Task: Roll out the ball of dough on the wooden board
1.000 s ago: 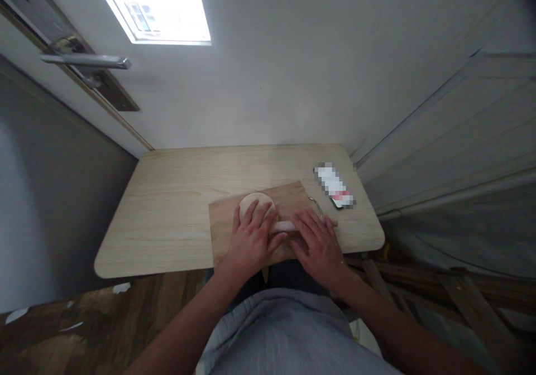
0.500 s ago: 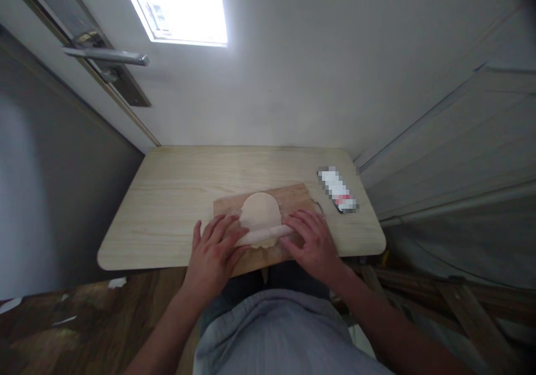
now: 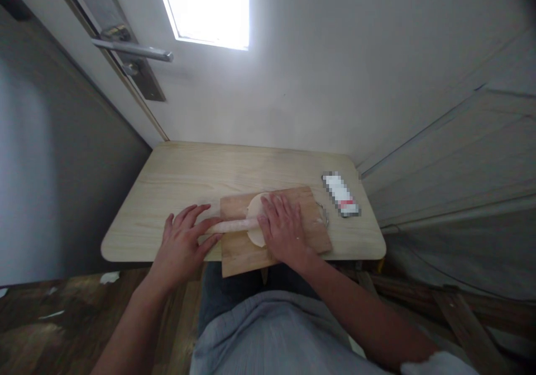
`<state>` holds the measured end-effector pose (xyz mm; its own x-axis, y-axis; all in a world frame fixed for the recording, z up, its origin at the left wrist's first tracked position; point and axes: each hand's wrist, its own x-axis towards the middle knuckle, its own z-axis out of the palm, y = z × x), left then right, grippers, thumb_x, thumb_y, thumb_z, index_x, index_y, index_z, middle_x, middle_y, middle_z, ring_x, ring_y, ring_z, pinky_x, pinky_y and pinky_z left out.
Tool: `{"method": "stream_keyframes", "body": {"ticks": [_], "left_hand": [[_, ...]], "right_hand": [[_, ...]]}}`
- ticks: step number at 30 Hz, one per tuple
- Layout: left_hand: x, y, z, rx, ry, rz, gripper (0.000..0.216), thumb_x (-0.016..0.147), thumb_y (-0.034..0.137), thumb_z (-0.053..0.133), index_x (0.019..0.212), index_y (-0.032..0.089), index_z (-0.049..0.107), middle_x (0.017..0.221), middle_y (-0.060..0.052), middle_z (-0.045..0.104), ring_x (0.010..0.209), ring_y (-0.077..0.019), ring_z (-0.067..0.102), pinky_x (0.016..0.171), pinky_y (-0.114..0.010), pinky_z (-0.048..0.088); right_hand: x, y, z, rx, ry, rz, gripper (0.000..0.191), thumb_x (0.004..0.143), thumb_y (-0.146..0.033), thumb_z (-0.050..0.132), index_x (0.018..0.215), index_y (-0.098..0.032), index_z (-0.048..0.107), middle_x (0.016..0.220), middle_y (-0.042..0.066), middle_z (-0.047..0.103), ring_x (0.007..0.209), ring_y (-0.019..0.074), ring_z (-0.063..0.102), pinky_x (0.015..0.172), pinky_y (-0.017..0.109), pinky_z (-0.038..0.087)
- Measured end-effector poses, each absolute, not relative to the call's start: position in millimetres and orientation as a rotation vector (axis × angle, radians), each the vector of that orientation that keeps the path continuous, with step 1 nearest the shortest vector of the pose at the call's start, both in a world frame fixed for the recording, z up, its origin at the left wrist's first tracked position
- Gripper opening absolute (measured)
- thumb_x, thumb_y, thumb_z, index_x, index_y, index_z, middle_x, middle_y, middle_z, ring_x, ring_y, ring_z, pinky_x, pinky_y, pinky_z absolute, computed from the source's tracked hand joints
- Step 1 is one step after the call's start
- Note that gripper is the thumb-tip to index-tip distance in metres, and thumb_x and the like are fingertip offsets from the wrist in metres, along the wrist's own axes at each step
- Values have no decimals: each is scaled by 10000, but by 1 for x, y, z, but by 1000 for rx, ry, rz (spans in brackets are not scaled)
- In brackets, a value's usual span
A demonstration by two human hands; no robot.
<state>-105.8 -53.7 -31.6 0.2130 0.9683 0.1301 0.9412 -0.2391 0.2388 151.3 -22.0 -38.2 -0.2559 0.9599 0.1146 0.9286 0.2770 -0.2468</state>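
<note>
A flat round of pale dough (image 3: 255,238) lies on a wooden cutting board (image 3: 243,256), partly covered by my right hand. My left hand (image 3: 184,242) pinches the left end of a light rolling pin (image 3: 233,226) between thumb and fingers, the other fingers spread. The pin stretches across the board's left side and onto the dough. My right hand (image 3: 283,229) rests flat over the right part of the dough, fingers extended and pointing away from me. It hides the pin's right end, so whether it touches the pin is not clear.
The board sits at the front edge of a light wood table (image 3: 167,188), overhanging it slightly. A metal loop handle (image 3: 324,214) is on its right side. Right of it lies a phone (image 3: 341,195) with a blurred screen. A door with a lever handle (image 3: 134,49) stands behind the table.
My left hand has drawn the rolling pin leftward, partly off the dough. My right hand has moved left from the pin's right end to lie over the dough. The view has shifted slightly.
</note>
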Motion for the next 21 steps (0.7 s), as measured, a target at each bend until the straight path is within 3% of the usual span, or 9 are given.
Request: {"method": "stream_keyframes", "body": {"ticks": [5,10,21], "left_hand": [[-76,-51,-22,2356,1905,370,466,962,546,519,1354,316,622,1485,-102,572,1405,-361,450,1158,-700,251],[-46,-40,-24,2319,2005,407,451,1020,465,394,1402,314,581,1486,-96,580,1434,-358,423,1189,-738,92],[-38,-3,-32,2263,2106,403,480,1035,463,327,1380,293,615,1512,-105,552,1441,-362,419,1194,-719,138]], "right_hand": [[149,-8,-39,-1762,-2317,158,540,1072,-456,299,1537,-222,442,1629,87,387,1522,340,275,1227,643,132],[145,12,-41,-1775,-2335,140,533,1067,-447,302,1536,-232,441,1611,85,419,1526,328,270,1224,647,141],[138,55,-43,-1813,-2368,225,544,1052,-459,333,1542,-241,429,1612,86,418,1506,352,297,1205,689,158]]}}
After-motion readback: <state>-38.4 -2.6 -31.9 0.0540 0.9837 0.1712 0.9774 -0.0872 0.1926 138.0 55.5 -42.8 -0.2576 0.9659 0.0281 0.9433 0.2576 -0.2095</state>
